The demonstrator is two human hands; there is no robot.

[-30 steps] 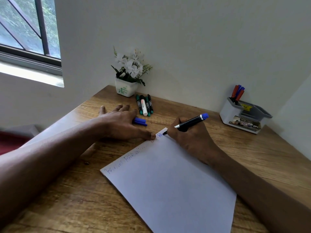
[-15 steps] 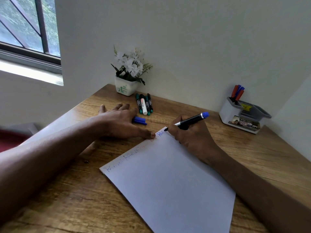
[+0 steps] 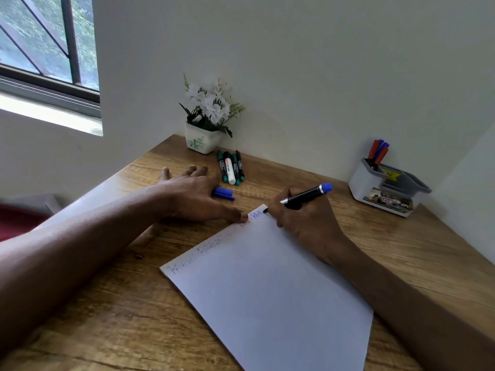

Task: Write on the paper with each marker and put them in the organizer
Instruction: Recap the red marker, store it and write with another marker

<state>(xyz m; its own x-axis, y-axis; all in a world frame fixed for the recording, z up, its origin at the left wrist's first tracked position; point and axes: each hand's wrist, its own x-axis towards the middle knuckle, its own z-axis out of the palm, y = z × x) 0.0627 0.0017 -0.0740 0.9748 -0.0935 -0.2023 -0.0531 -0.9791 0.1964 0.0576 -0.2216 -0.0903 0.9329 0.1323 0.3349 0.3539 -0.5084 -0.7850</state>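
A white sheet of paper [image 3: 270, 285] lies askew on the wooden desk [image 3: 401, 242], with faint writing along its top edge. My right hand [image 3: 302, 212] grips a black marker with a blue end [image 3: 308, 196], its tip touching the paper's far corner. My left hand [image 3: 192, 195] rests flat on the desk, fingers spread, thumb pressing the paper's edge. A blue cap [image 3: 223, 193] lies beside the left hand's fingers. Several markers [image 3: 231, 167] lie side by side near the wall. A grey and white organizer [image 3: 385, 190] at the right holds red and blue markers [image 3: 377, 152].
A white pot of white flowers [image 3: 206, 121] stands against the back wall, just behind the loose markers. A window [image 3: 45, 49] is at the upper left. Walls enclose the desk at the back and right.
The marker tip has moved slightly right along the paper's top edge, adding blue strokes. My left hand has stayed pressed down in the same place.
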